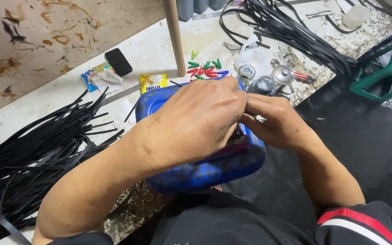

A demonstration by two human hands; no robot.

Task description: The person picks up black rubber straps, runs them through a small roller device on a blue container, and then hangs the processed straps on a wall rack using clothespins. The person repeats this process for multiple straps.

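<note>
Blue plastic canister (196,174), lying on its side on the person's lap against the edge of the tabletop (155,54), is the thing being worked on in the head view, the only view supplied. The left hand (196,122) is laid over its upper face with the fingers curled down together toward a dark piece at the canister's right end; the right hand (277,120) meets it there, its fingers bent inward. What is pinched between the two hands is hidden by the knuckles, so it cannot be told whether either hand is clamped on something or merely pressed against the plastic.

As a judgement, a fine fitting or fastening step at the canister's top edge appears to be in hand. The next move would seem to call for a steady hold from the left hand while small, precise force is applied by the right, with the canister kept from rolling off the lap.

Counted in the same view: one canister; two hands; one black phone (118,61); one yellow sachet (153,82); one blue-and-white wrapper (100,78); one wooden pole (174,36) standing upright on the tabletop; one white plastic bag (252,56); one green stool (386,68) at the right. Two heaps of black straps are seen, one (37,149) at the left and one (291,31) at the top. The red, green and blue pegs (205,69) lie in one small cluster, too overlapped for a sure count, roughly a dozen. Two or three metal cans (273,80) stand just behind the hands.
</note>
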